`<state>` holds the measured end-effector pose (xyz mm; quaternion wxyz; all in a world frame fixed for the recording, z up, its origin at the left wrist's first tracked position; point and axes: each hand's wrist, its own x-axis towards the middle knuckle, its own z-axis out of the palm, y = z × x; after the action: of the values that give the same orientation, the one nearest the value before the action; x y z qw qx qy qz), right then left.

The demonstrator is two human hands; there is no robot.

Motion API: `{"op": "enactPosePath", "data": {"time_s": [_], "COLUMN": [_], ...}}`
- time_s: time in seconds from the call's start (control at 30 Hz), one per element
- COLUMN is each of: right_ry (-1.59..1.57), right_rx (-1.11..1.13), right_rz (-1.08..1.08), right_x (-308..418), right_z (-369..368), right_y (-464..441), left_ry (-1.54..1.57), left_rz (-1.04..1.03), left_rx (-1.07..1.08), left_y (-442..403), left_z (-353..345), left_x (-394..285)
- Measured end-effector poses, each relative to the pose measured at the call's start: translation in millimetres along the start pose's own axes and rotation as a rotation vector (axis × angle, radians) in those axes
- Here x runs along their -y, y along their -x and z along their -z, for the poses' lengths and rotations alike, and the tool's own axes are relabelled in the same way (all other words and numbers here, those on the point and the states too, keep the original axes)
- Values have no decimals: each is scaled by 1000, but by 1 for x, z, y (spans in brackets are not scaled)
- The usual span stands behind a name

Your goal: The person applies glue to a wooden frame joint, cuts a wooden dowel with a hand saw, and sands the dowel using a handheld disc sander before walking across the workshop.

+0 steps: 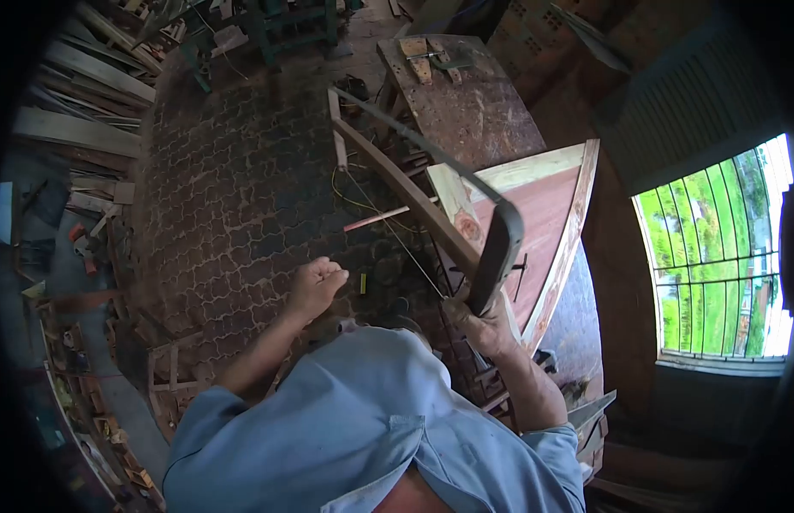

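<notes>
In my right hand (485, 323) is a wooden frame saw, my fingers closed around its near end. The saw's long wooden bar (405, 188) and thin blade (423, 141) reach forward and to the left, with a cord (405, 248) strung along the other side. My left hand (316, 286) hovers over the brick floor, fingers curled into a loose fist, and nothing shows in it. Just right of the saw lies a pale-edged wooden panel (534, 205) with a reddish middle; the saw partly hides its left side.
A worn workbench (499, 111) extends ahead on the right, with wooden pieces (427, 58) at its far end. Stacked boards (81, 128) line the left wall. A barred window (713, 256) is at the right. Paving (209, 197) covers the floor.
</notes>
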<state>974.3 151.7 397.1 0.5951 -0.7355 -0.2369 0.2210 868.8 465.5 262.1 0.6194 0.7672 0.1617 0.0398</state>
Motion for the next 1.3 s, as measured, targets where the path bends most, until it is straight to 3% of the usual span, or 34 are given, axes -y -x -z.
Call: {"op": "enactPosePath", "data": {"time_s": [0.1, 0.27, 0.33, 0.4, 0.47, 0.5, 0.53, 0.57, 0.63, 0.7, 0.77, 0.87, 0.93, 0.97, 1.03, 1.07, 1.13, 1.3], "right_ry": [-259, -296, -274, -408, -524, -568, -531, -521, -544, -516, -73, -270, -421, -266, -302, -407, -547, -412], "right_rx": [-3, -29, 0, 42, 22, 28, -15, 9, 24, 153, 64, 64, -214, -329, -596, -795, -973, -1322], "right_rz": [-256, -146, -119, -108, -60, -47, -5, -8, -15, 12, 37, -30, -129, -156, -346, -348, -265, -58], "right_x": [-26, -41, -43, -33, -19, -14, -13, -5, 6, 12, 35, 27, 45, 41, 43, 39, 30, 49], "right_z": [49, 91, 104, 111, 106, 102, 96, 92, 77, 60, 39, 3, -29, -37, -55, -75, -107, -165], "right_y": [-10, -35, -41, -49, -56, -60, -65, -72, -89, -116, -144, -156, -163, -160, -150, -148, -138, -124], "left_ry": [-1, -81, -178, -318, -10, -142, -35, -137, 78, 382, 512, 587, 546, 558, 567, 524, 445, 268], "left_rz": [-6, 20, -84, -43, -43, -11, -57, 42, -5, -60, -42, 210, 230, 183, 179, 159, 33, -340], "left_rx": [23, 76, -13, -31, -146, -248, -226, -315, -323, -76, 119, 422, 520, 495, 664, 653, 783, 1170], "left_y": [-36, -76, -102, -141, -193, -224, -254, -291, -378, -458, -512, -630, -647, -658, -676, -674, -683, -689], "left_z": [-42, -81, -75, -51, -22, 1, 22, 46, 92, 135, 150, 198, 188, 182, 170, 154, 124, 10], "left_x": [-20, 1, 6, 22, 12, 21, -3, 8, 39, 51, 23, 53, 13, 1, -40, -71, -119, -254]}}
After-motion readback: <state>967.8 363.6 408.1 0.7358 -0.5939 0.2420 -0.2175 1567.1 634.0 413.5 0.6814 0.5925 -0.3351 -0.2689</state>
